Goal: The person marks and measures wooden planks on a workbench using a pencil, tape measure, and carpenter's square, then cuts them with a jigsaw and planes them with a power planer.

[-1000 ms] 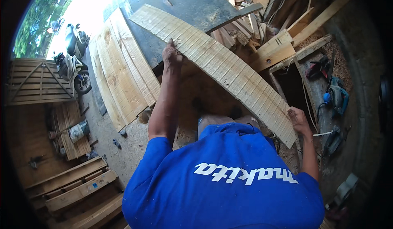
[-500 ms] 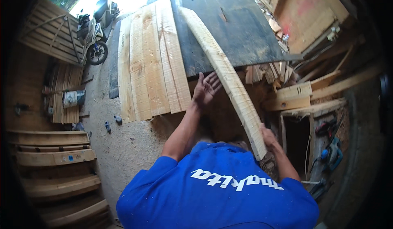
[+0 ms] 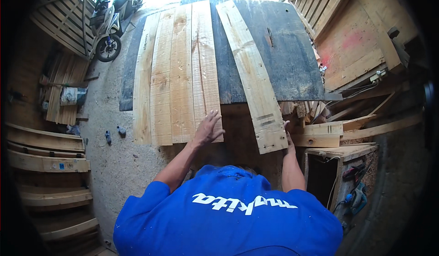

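Note:
My left hand [image 3: 209, 125] rests open, fingers spread, on the lower end of the rightmost of several pale boards [image 3: 182, 73] lying side by side on a dark sheet table [image 3: 270, 36]. My right hand [image 3: 287, 130] grips the right edge near the lower end of a separate plank [image 3: 249, 73]; part of the hand is hidden behind it. This plank lies at a slant across the dark surface, its top face up, with a wedge-shaped gap between it and the row of boards.
A scooter [image 3: 109, 41] stands at upper left by a slatted gate [image 3: 59, 18]. Stacked planks [image 3: 64, 86] and curved timbers [image 3: 48, 164] line the left side. Offcuts [image 3: 315, 137] lie at right, beside a wooden box [image 3: 334, 173] and blue power tool [image 3: 354, 199].
The plank has moved from diagonal, through on edge, to flatter and more upright in view, nearer the row. My left hand let go of it and now touches the boards. The view has shifted.

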The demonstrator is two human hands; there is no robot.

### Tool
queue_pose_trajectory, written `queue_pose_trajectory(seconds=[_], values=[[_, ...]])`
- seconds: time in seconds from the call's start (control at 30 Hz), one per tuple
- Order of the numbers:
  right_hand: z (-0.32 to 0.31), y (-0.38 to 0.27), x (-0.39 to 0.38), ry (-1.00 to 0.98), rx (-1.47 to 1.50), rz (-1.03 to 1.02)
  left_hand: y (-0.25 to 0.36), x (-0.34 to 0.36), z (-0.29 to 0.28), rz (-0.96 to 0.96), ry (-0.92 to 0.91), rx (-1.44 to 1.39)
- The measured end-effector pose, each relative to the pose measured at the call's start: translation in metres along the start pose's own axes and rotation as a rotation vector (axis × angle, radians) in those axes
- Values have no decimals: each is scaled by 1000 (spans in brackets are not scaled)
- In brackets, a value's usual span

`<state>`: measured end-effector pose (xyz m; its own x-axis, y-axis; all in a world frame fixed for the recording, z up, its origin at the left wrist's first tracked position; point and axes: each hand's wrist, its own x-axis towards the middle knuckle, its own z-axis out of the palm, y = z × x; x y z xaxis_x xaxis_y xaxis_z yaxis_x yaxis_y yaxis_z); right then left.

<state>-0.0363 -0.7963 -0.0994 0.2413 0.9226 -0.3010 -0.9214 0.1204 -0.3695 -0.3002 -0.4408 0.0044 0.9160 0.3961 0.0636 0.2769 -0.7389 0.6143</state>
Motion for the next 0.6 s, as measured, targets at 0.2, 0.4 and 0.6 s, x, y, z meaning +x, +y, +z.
queue_pose_trajectory(seconds=[0.2,0.4,0.6], values=[[89,5,54,154,-308,96,2,-36,8,117,-297,298],[96,43,107,582,-1449,-295,-2,-31,13,134,-224,291],[133,55,154,580,-1501,-312,10,-33,20,89,-209,282]])
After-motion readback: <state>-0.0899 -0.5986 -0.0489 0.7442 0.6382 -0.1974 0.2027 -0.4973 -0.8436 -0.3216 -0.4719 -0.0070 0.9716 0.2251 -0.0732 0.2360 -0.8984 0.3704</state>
